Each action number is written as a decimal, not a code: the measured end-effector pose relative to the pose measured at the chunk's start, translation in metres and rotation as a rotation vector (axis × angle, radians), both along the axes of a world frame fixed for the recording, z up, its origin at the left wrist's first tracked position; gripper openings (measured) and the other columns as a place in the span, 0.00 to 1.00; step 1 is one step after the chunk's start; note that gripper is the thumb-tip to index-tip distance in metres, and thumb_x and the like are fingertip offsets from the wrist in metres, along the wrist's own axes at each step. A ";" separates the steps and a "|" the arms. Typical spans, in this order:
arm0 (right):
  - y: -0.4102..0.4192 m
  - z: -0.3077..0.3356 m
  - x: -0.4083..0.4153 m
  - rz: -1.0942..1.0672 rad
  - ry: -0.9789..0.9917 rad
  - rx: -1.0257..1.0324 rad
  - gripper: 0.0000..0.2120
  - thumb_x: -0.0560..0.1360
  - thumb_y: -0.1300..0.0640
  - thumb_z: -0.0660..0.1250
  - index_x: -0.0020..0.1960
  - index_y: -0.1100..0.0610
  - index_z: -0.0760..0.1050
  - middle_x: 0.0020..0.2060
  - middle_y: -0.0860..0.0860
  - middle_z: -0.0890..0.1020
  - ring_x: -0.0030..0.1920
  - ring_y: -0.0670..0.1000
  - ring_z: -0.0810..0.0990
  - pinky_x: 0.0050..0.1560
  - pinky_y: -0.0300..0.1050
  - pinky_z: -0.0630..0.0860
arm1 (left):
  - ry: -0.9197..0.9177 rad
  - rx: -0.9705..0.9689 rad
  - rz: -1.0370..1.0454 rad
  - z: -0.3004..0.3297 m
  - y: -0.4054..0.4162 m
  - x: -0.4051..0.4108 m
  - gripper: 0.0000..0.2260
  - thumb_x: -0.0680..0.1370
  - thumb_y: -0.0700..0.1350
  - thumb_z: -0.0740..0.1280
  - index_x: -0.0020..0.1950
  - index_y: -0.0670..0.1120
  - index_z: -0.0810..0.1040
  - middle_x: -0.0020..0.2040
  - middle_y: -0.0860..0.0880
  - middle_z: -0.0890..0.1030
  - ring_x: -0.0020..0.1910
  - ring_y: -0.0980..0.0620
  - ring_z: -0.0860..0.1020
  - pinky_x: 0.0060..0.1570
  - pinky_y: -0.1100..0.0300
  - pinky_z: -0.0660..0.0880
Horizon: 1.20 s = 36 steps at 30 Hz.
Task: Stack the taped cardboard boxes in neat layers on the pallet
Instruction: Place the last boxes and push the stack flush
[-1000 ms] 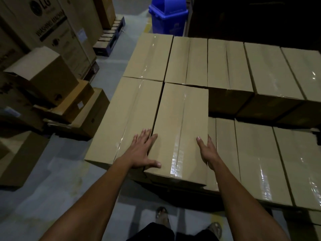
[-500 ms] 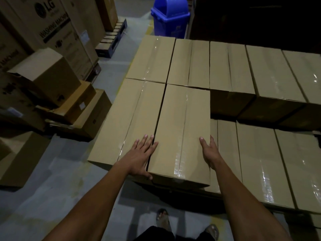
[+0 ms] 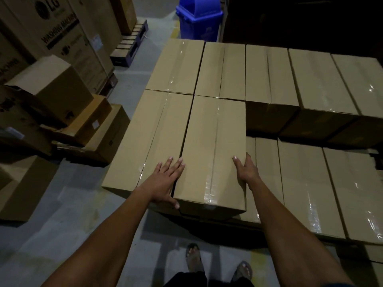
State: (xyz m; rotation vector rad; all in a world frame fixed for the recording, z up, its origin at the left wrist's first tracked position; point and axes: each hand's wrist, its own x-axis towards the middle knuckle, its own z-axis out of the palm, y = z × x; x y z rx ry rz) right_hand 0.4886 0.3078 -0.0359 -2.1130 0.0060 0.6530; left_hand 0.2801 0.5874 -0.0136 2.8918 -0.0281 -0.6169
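Taped box between both hands, left hand flat on its left edge (fingers straight), right hand pressing right side, neither grip curled, neighbouring box touching.

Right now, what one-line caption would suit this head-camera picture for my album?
Both hands, left hand and right hand, steady a taped cardboard box on the upper layer of stacked boxes.

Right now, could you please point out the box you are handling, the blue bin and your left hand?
box (image 3: 211, 146), head view, middle of its taped top.
blue bin (image 3: 198, 17), head view, front of its lid.
left hand (image 3: 165, 179), head view, back of the hand.
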 end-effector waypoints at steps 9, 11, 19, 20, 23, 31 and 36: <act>-0.031 0.018 -0.025 0.125 -0.053 -0.041 0.30 0.83 0.52 0.67 0.81 0.52 0.60 0.72 0.57 0.75 0.71 0.61 0.74 0.72 0.58 0.71 | -0.098 -0.101 0.123 0.028 -0.036 0.013 0.51 0.73 0.79 0.60 0.86 0.50 0.49 0.86 0.51 0.47 0.84 0.51 0.46 0.82 0.43 0.46; -0.051 0.020 -0.038 0.130 -0.052 -0.015 0.30 0.82 0.50 0.68 0.80 0.49 0.62 0.71 0.55 0.76 0.70 0.58 0.76 0.73 0.57 0.71 | -0.171 -0.113 0.120 0.034 -0.062 0.023 0.43 0.77 0.73 0.61 0.84 0.49 0.56 0.84 0.49 0.57 0.82 0.49 0.55 0.81 0.48 0.54; -0.190 0.042 -0.081 -0.104 -0.116 0.060 0.23 0.82 0.57 0.69 0.76 0.54 0.71 0.68 0.56 0.79 0.63 0.54 0.80 0.63 0.44 0.75 | -0.272 -0.238 -0.012 0.048 -0.218 0.077 0.24 0.83 0.59 0.63 0.77 0.52 0.68 0.73 0.50 0.72 0.72 0.49 0.70 0.67 0.49 0.74; -0.209 0.043 -0.089 -0.131 -0.116 0.060 0.22 0.82 0.57 0.69 0.75 0.54 0.71 0.67 0.56 0.80 0.62 0.53 0.80 0.63 0.44 0.75 | -0.269 -0.253 -0.039 0.048 -0.238 0.082 0.23 0.83 0.59 0.63 0.76 0.52 0.68 0.73 0.50 0.72 0.72 0.49 0.71 0.67 0.48 0.74; -0.285 0.042 -0.120 -0.235 -0.124 0.064 0.21 0.82 0.57 0.69 0.74 0.53 0.72 0.65 0.54 0.81 0.58 0.51 0.80 0.57 0.42 0.75 | -0.272 -0.310 -0.118 0.050 -0.318 0.087 0.23 0.84 0.59 0.62 0.77 0.52 0.68 0.74 0.51 0.72 0.71 0.49 0.71 0.70 0.49 0.72; -0.466 0.025 -0.229 -0.558 -0.130 0.122 0.18 0.81 0.56 0.70 0.70 0.52 0.75 0.61 0.50 0.82 0.58 0.48 0.81 0.62 0.45 0.77 | -0.196 -0.477 -0.293 0.040 -0.525 0.059 0.21 0.82 0.54 0.68 0.73 0.47 0.75 0.67 0.47 0.78 0.63 0.49 0.79 0.63 0.56 0.73; -0.573 0.022 -0.304 -0.790 -0.175 0.084 0.16 0.81 0.56 0.70 0.69 0.54 0.77 0.58 0.49 0.82 0.58 0.47 0.81 0.61 0.42 0.76 | -0.100 -0.524 -0.472 0.038 -0.654 0.027 0.22 0.82 0.55 0.68 0.74 0.47 0.75 0.69 0.46 0.78 0.66 0.47 0.77 0.66 0.55 0.72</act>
